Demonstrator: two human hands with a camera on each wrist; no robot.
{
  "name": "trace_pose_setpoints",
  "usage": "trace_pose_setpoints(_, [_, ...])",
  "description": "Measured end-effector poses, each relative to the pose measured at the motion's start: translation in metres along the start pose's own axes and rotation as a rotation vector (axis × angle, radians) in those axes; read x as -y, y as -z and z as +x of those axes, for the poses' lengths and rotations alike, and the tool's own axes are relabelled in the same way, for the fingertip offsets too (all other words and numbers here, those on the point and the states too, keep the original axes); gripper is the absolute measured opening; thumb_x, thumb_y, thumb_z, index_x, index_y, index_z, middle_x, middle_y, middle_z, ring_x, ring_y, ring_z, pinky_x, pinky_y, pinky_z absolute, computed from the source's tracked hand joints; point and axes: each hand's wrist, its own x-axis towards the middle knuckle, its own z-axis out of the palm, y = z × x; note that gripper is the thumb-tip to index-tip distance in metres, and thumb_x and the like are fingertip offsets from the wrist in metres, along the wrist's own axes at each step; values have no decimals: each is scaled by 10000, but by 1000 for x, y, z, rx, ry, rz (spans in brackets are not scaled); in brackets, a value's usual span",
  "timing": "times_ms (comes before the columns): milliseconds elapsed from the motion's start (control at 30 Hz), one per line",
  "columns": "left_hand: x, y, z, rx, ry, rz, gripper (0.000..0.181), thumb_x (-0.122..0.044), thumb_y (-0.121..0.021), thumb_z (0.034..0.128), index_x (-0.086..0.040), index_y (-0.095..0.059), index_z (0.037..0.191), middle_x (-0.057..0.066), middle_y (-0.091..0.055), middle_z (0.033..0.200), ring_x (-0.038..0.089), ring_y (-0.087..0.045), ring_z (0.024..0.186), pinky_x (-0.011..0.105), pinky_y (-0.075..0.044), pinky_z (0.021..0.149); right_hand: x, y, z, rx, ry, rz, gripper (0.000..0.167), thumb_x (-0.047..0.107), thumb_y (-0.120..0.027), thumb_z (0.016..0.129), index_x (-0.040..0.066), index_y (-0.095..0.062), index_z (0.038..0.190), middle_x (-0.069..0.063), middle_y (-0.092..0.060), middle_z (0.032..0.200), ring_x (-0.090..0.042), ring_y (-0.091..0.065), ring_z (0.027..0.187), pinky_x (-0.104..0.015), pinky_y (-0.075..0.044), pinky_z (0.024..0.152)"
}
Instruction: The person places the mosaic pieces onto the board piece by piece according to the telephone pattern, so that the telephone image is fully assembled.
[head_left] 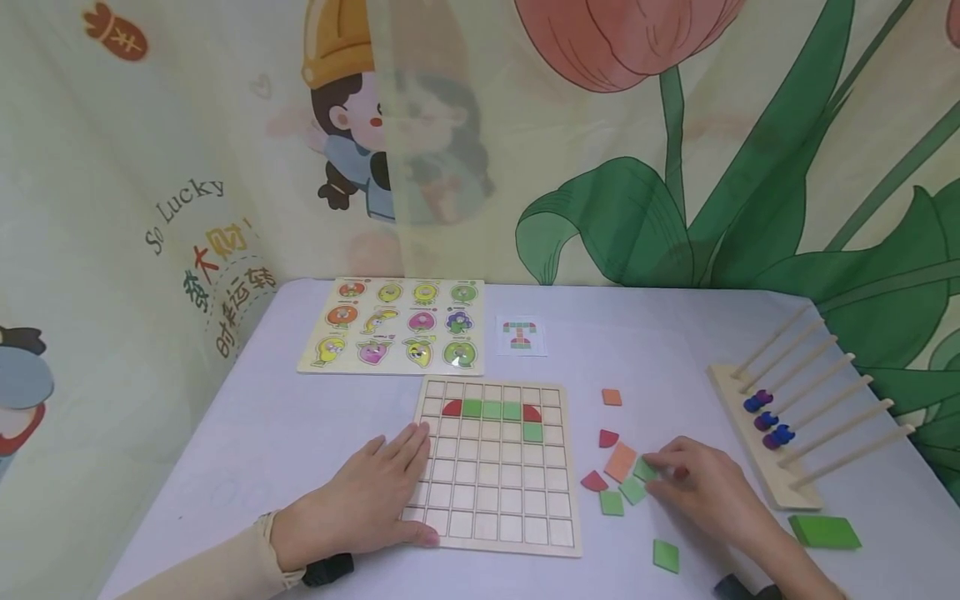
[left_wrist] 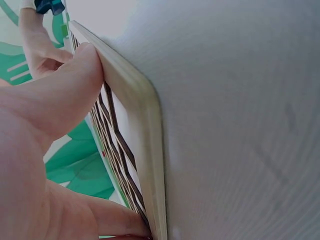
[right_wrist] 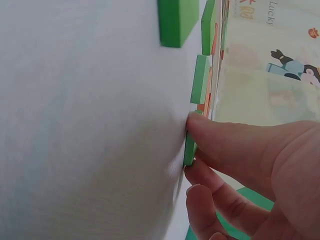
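Note:
My left hand (head_left: pixel 371 496) lies over the left edge of the wooden grid board (head_left: pixel 510 500), fingers straight. The left wrist view shows its thumb on the rim of the board (left_wrist: pixel 145 110). Along an upper row of the grid sit a red quarter piece (head_left: pixel 452 408), several green squares (head_left: pixel 491 409) and another red quarter (head_left: pixel 531 412), with a green square (head_left: pixel 532 432) below. Right of the board my right hand (head_left: pixel 708 487) pinches a green square (head_left: pixel 644 468) (right_wrist: pixel 189 147) between thumb and fingertip, beside the loose pieces.
Loose orange (head_left: pixel 620 462), red (head_left: pixel 595 481) and green pieces (head_left: pixel 665 556) lie right of the board. Behind it are a fruit picture board (head_left: pixel 397 321) and a pattern card (head_left: pixel 522 336). A wooden peg rack (head_left: pixel 765 442) and a green block (head_left: pixel 824 532) stand at the right.

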Motion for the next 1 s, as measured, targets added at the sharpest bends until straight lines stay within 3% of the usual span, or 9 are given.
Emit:
trace_pose_setpoints(300, [2, -1, 0, -10, -1, -15, 1159, -830, -592, 805, 13, -362, 1567, 163, -274, 1695, 301, -275, 1579, 580, -354, 1189, 2, -1, 3, -11, 50, 16, 332, 109, -870, 798, 88, -802, 1122, 18, -717, 923, -118, -563, 778, -163, -486, 627])
trace_pose_setpoints(667, [1, -2, -1, -26, -15, -11, 1150, -820, -591, 816, 25, -363, 1562, 174, -279, 1690, 304, -279, 1577, 569, -359, 1186, 7, 11, 6, 12, 39, 25, 338, 105, -866, 802, 81, -796, 1131, 5, -726, 943, -138, -553, 788, -176, -475, 608])
trace_pose_setpoints(1000, [1, -4, 0, -7, 0, -22, 1164, -830, -597, 801, 6, -352, 1573, 155, -262, 1701, 295, -266, 1583, 570, -348, 1195, 30, 18, 15, -51, 169, 32, 317, 153, -866, 808, 123, -803, 1116, 23, -726, 950, -118, -582, 820, -192, -468, 625])
